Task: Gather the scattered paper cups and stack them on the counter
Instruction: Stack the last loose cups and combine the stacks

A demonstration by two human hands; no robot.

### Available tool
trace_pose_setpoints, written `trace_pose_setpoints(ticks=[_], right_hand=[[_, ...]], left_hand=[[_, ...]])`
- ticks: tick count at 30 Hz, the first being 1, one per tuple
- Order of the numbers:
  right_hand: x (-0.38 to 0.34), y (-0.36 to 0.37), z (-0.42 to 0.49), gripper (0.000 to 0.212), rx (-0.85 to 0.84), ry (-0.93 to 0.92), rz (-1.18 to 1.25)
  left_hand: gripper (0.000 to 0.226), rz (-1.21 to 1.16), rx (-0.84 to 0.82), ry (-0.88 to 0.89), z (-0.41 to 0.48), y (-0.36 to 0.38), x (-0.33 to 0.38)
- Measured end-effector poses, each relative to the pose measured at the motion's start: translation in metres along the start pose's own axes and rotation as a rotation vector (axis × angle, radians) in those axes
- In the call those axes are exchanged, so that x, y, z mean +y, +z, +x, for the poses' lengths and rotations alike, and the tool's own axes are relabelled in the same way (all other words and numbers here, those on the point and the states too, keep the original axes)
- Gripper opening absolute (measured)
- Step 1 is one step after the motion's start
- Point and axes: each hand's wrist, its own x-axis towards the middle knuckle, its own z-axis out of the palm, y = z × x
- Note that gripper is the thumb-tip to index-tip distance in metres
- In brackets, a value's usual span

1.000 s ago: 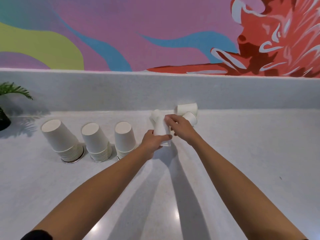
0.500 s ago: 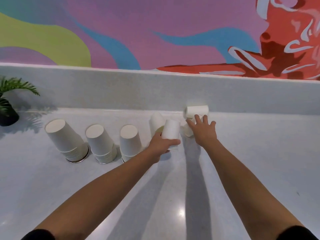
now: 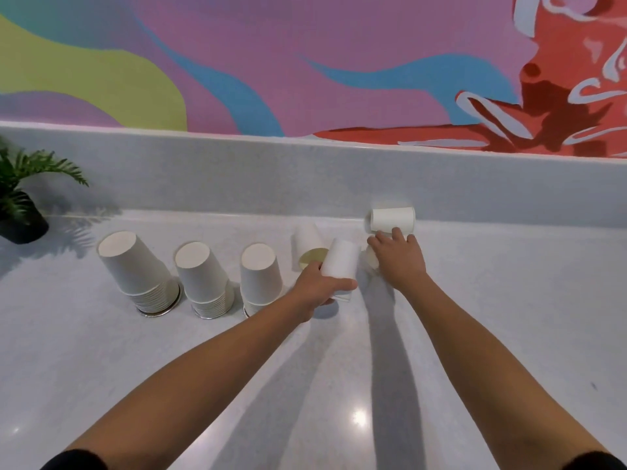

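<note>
A white paper cup [image 3: 340, 262] is gripped round its wall by the left hand [image 3: 319, 283], beside three upturned stacks [image 3: 200, 276] on the worktop [image 3: 509, 317]. The right hand [image 3: 400, 262], fingers spread, is laid over a tipped cup [image 3: 372, 257]. Light and easily crushed, such cups are probably best held gently near the rim.

I have three cup stacks [image 3: 203, 283] in a row at ten o'clock on the counter [image 3: 509, 317], the plant [image 3: 20, 205] at nine. At twelve, the far cup [image 3: 393, 220] lies against the backsplash [image 3: 237, 178]; the tipped cup [image 3: 307, 244] lies left of it, behind the held cup [image 3: 339, 262].
</note>
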Motion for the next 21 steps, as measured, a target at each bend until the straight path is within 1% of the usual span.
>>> trace_pose_setpoints(ticks=[2,4,6,7,8,10,14,15,18,21], right_hand=[[0.0,-0.014,0.001,0.048,0.153,0.166,0.293],[-0.003,-0.032,0.0,0.056,0.32,0.368,0.758],[-0.008,-0.052,0.001,0.056,0.441,0.497,1.19],[-0.009,-0.062,0.0,0.054,0.467,0.525,1.32],[-0.012,-0.069,0.001,0.052,0.47,0.527,1.382],[-0.015,-0.077,-0.002,0.049,0.422,0.463,1.36],[-0.02,-0.073,-0.007,0.049,0.219,0.26,1.262],[-0.022,-0.072,-0.008,0.049,0.174,0.231,1.24],[-0.029,-0.067,-0.011,0.047,0.087,0.183,1.204],[-0.028,-0.064,-0.012,0.041,0.005,0.136,1.204]], left_hand=[[0.076,0.003,0.012,0.002,0.0,-0.001,-0.003],[0.073,-0.008,0.006,-0.008,-0.001,-0.003,-0.005],[0.07,-0.021,-0.006,-0.03,-0.003,-0.004,-0.006],[0.07,-0.021,-0.008,-0.039,-0.004,-0.004,-0.005],[0.072,-0.016,-0.005,-0.042,-0.005,-0.005,-0.004],[0.074,0.003,-0.002,-0.028,-0.009,-0.004,0.0],[0.072,-0.037,-0.025,0.058,-0.013,0.001,0.013],[0.073,-0.051,-0.022,0.073,-0.014,0.003,0.016],[0.088,-0.069,-0.017,0.082,-0.014,0.008,0.021],[0.089,-0.138,-0.051,0.069,-0.013,0.011,0.021]])
